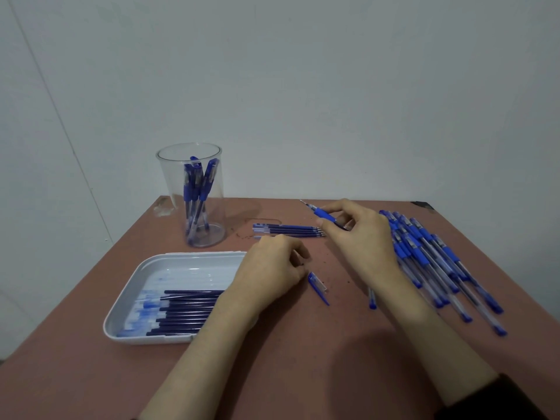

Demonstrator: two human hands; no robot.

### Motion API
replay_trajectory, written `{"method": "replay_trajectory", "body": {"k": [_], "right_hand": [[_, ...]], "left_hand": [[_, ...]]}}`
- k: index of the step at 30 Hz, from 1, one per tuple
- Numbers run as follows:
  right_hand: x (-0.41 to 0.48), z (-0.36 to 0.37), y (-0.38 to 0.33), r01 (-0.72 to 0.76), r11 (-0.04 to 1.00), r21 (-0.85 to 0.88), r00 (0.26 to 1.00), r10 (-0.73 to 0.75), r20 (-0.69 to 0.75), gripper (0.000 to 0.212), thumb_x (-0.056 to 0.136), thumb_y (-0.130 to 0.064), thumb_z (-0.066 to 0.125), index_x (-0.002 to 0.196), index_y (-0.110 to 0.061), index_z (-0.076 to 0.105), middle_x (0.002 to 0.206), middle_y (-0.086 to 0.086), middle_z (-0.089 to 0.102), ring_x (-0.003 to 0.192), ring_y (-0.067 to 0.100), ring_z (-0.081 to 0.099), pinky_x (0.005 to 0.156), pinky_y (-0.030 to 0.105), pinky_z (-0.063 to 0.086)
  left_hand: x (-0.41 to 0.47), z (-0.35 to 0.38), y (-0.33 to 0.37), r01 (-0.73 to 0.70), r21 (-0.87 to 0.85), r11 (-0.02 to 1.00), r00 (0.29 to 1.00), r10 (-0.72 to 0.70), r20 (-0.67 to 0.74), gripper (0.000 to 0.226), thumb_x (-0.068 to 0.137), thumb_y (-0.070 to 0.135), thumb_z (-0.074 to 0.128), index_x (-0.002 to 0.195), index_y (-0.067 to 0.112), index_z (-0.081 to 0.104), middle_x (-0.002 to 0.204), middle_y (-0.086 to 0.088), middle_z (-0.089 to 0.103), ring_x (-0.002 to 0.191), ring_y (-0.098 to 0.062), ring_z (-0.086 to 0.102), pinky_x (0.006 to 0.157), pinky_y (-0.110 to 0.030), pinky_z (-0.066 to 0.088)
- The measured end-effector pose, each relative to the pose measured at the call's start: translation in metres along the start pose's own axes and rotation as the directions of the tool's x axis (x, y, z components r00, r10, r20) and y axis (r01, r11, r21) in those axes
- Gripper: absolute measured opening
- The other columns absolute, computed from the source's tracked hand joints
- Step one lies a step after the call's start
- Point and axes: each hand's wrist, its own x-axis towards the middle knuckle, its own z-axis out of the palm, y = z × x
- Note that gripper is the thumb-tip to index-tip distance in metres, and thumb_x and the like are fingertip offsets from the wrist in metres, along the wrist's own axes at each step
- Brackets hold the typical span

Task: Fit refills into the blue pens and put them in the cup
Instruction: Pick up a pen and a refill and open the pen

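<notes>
Pale grey wall [303,86] backs a reddish-brown worktop [91,374]. At its far left a clear cup [169,177] stands upright with several blue pens [197,189] leaning inside. Near the front left, a white tray [127,298] holds dark refills [188,310]; a few loose refills [288,229] lie side by side mid-worktop. The right hand [360,237] pinches an uncapped pen [325,216], tip pointing left, just beside a heap of pens [424,256]. The left hand [269,274] is curled knuckles-up beside a pen cap [317,283]; I cannot tell whether it holds anything
</notes>
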Motion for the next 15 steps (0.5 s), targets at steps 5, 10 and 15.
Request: {"method": "replay_trajectory", "body": {"k": [5, 10, 15], "right_hand": [[-0.001, -0.001, -0.002, 0.015, 0.992, 0.123, 0.999, -0.019, 0.035, 0.011, 0.082, -0.029, 0.073, 0.093, -0.026, 0.073, 0.061, -0.008, 0.056, 0.056, 0.005, 0.048, 0.055, 0.019, 0.042], [-0.005, 0.001, -0.008, 0.055, 0.962, 0.268, 0.986, -0.095, 0.138, 0.010, 0.082, -0.025, 0.074, 0.089, -0.031, 0.072, 0.062, -0.003, 0.059, 0.057, 0.004, 0.047, 0.054, 0.014, 0.038], [-0.006, -0.001, -0.012, 0.051, 0.949, 0.311, 0.978, -0.111, 0.177, 0.011, 0.083, -0.024, 0.073, 0.090, -0.032, 0.073, 0.068, 0.003, 0.066, 0.065, 0.017, 0.055, 0.055, 0.014, 0.040]], "left_hand": [[0.005, -0.010, 0.003, 0.019, -0.429, 0.903, 0.959, -0.137, -0.247, 0.017, 0.082, 0.030, 0.070, 0.098, 0.024, 0.073, 0.077, 0.016, 0.065, 0.066, 0.010, 0.057, 0.062, -0.004, 0.038], [0.000, -0.021, 0.008, 0.037, -0.824, 0.566, 0.963, -0.242, -0.122, 0.006, 0.085, 0.023, 0.067, 0.085, 0.027, 0.072, 0.078, 0.012, 0.072, 0.075, 0.002, 0.064, 0.062, -0.014, 0.048], [0.001, -0.020, 0.004, 0.076, -0.914, 0.398, 0.955, -0.292, -0.048, 0.010, 0.085, 0.022, 0.066, 0.086, 0.014, 0.074, 0.089, 0.000, 0.070, 0.083, -0.009, 0.063, 0.074, -0.023, 0.047]]}}
